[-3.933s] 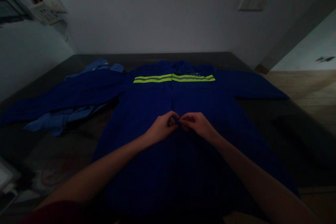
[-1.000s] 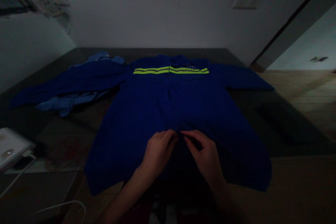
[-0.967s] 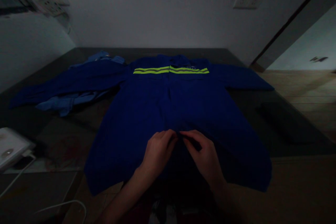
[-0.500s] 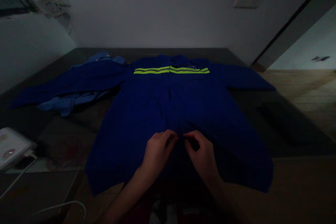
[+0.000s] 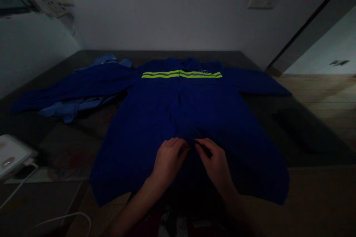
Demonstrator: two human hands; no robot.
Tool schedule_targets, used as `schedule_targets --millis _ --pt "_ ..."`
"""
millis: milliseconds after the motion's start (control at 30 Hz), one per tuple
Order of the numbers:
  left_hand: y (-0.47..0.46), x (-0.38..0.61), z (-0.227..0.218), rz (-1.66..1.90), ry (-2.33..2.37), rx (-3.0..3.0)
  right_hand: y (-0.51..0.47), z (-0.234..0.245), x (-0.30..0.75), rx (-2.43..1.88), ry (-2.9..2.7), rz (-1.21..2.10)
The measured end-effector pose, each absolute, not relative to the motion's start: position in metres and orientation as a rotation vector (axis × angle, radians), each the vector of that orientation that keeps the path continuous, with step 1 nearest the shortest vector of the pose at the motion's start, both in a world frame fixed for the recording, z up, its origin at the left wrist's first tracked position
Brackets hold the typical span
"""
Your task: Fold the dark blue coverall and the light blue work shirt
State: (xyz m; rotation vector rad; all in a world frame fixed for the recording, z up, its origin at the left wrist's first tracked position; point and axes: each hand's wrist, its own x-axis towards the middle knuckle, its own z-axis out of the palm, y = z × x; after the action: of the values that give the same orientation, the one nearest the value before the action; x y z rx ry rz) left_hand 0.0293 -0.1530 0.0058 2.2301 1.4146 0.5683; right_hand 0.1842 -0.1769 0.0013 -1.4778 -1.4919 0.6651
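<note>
A dark blue work jacket (image 5: 217, 107) lies spread front up on a dark table, collar at the far side and sleeves out to both sides. A yellow-green reflective band (image 5: 161, 74) crosses its chest. At the lower middle of the front opening, my left hand (image 5: 171, 155) pinches the jacket's edge between thumb and fingers. My right hand (image 5: 214, 159) pinches the cloth just beside it, fingertips almost meeting the left ones. Whether a button or other fastener sits between the fingertips is too dark to tell. The hem hangs over the table's near edge.
Lighter blue clothing (image 5: 62, 109) lies partly under the jacket's sleeve on the left. A white device (image 5: 15, 155) with a white cable (image 5: 20, 189) stands at the left edge. A dark folded item (image 5: 299, 127) rests on the table (image 5: 267, 114) at right. A wall rises behind.
Both hands stay at the front opening; the fingertips have shifted slightly, with the left ones a little closer to the right. The jacket lies almost as before.
</note>
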Motion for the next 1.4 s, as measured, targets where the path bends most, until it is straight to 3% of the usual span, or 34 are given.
schedule_targets --millis 433,767,1033,1400 --pt "-0.154 0.026 0.003 0.878 1.363 2.227 -0.180 0.009 0.185 -1.531 -1.385 0.771" --pt "-0.153 0.029 0.002 0.548 1.487 2.298 -0.180 0.002 0.183 -1.535 -1.573 0.611" --pt "-0.151 0.023 -0.003 0.514 1.424 2.287 -0.181 0.000 0.169 -1.722 -1.739 0.396" --pt "-0.144 0.019 0.010 0.486 1.261 2.101 -0.193 0.011 0.171 -1.740 -2.001 0.421"
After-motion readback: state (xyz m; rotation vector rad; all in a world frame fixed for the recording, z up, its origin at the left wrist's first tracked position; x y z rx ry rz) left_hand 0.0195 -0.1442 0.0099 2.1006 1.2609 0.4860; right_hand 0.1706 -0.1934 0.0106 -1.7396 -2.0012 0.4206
